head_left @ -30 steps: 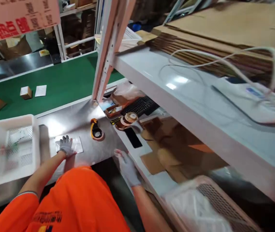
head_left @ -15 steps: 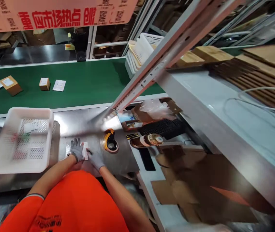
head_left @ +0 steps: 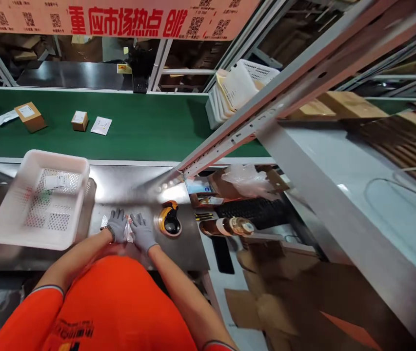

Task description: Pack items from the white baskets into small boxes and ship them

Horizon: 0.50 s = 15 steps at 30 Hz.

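Note:
On the metal table, a small shiny plastic packet (head_left: 129,236) lies under and between my gloved hands. My left hand (head_left: 117,225) rests flat on it with the fingers apart. Beside it, my right hand (head_left: 142,233) lies with fingers spread, its fingertips touching the packet's right edge. Right of my hands stands an orange and black tape dispenser (head_left: 170,218). To the left is a white plastic basket (head_left: 6,214) with a labelled packet (head_left: 56,182) inside.
A green conveyor belt (head_left: 149,126) runs behind the table, carrying small parcels (head_left: 79,121). A slanting metal post (head_left: 237,129) rises at the right, near a bottle (head_left: 226,226), a phone (head_left: 223,254), a keyboard (head_left: 251,209) and cardboard (head_left: 244,307).
My right hand has opened from a bent-finger hold at the packet's edge to lying flat. My left hand stays on the packet. The camera view has shifted slightly.

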{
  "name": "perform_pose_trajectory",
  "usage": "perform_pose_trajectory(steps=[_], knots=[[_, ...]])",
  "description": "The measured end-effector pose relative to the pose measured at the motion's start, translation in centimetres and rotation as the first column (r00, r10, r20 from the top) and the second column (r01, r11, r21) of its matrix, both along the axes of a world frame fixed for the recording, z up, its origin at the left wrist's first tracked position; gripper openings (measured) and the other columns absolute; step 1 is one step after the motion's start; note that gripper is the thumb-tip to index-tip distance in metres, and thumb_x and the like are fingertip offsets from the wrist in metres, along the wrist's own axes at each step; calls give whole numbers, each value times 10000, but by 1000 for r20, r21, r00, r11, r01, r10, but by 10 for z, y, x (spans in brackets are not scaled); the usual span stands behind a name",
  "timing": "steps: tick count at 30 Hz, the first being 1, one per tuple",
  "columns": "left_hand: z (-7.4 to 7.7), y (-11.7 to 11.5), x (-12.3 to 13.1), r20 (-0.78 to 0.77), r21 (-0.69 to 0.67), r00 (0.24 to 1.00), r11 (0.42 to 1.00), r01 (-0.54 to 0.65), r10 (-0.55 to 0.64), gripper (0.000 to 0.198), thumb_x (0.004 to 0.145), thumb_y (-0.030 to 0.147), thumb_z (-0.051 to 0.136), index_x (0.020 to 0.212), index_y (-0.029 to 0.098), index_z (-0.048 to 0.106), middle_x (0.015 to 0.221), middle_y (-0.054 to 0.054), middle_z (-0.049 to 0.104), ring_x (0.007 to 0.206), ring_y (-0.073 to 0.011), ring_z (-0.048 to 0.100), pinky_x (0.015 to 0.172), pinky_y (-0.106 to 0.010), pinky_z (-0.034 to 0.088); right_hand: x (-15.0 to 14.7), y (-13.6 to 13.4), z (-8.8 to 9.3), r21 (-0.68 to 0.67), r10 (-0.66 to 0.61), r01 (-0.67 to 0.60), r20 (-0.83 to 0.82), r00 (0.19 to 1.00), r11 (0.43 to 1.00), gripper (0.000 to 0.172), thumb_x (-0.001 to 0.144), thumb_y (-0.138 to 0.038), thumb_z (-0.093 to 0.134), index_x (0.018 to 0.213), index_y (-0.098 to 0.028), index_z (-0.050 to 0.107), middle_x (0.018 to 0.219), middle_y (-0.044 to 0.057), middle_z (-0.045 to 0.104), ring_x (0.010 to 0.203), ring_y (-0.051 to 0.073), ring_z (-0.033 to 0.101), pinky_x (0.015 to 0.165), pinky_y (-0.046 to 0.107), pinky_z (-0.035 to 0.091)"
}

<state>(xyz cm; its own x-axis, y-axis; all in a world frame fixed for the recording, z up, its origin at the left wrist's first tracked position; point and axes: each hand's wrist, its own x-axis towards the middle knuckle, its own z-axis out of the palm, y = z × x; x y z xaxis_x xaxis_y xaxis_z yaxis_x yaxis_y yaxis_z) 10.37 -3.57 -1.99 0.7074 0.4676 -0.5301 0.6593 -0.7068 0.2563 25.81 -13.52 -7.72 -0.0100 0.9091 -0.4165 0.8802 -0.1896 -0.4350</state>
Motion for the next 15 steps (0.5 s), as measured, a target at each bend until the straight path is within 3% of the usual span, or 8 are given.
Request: perform_pose_trajectory(steps=[4, 8, 12, 15], knots=[[34, 19, -7, 154, 34, 988, 999, 19, -24, 985, 948, 459, 708, 1786, 78, 358, 1837, -284, 389, 1739, -470, 301, 1414, -665, 244, -4, -5, 4, -3, 11, -11, 20, 1000, 1000, 787, 990, -234, 653, 1755, -141, 493, 1907, 170, 280, 1791, 444, 182, 1443, 620, 170], [79, 70, -38, 365, 235, 931, 967, -100, 7, 796, 1034, 387, 635, 1735, 67, 434, 1845, -221, 411, 1766, -384, 258, 1430, -585, 268, -15, -15, 7, 20, -4, 2, 91, 996, 1000, 795, 1034, -330, 634, 1767, -84, 452, 1901, 227, 254, 1789, 453, 187, 1435, 629, 170], [109, 146, -101, 506, 426, 849, 812, -399, 151, 726, 1028, 312, 641, 1693, 58, 498, 1769, -241, 516, 1714, -373, 381, 1422, -565, 333, -30, -24, 4, 5, -50, 50, 194, 980, 999, 849, 1060, -425, 611, 1793, -63, 381, 1906, 243, 216, 1790, 453, 180, 1427, 618, 185], [117, 192, -159, 394, 489, 842, 692, -531, 368, 663, 1028, 249, 621, 1654, 46, 542, 1640, -257, 647, 1598, -367, 542, 1381, -533, 407, -42, -27, -5, 14, -129, 130, 274, 953, 991, 808, 1089, -401, 544, 1797, -57, 364, 1904, 249, 224, 1773, 459, 242, 1408, 621, 236]])
